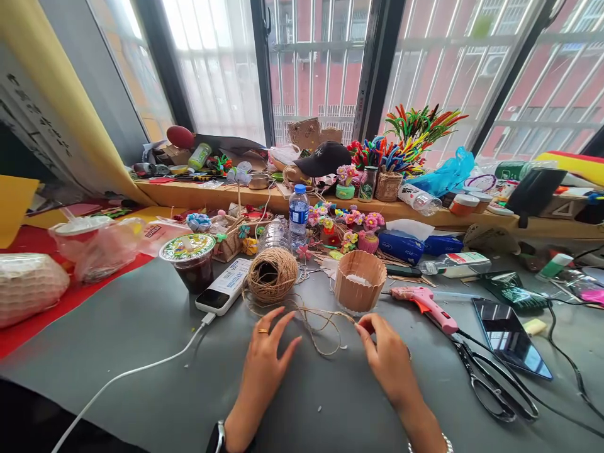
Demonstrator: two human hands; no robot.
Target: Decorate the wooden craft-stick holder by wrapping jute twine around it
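Note:
A ball of brown twine (283,270) rests on the grey table, and loose loops of its strand trail to the right. Just in front of the ball is my left hand (270,352), fingers spread, close to the strand without visibly gripping it. The fingertips of my right hand (387,358) pinch the twine near its right end. Behind that hand stands a round cup-like holder (361,283) walled with wooden sticks, something white inside it. A pink glue gun (425,305) lies to the right of the holder.
Black scissors (495,384) and a dark phone (512,336) lie at right. Left of the twine are a white power bank (225,289) with a cable and a lidded drink cup (189,261). A water bottle (299,217) and crocheted flowers (370,223) stand behind.

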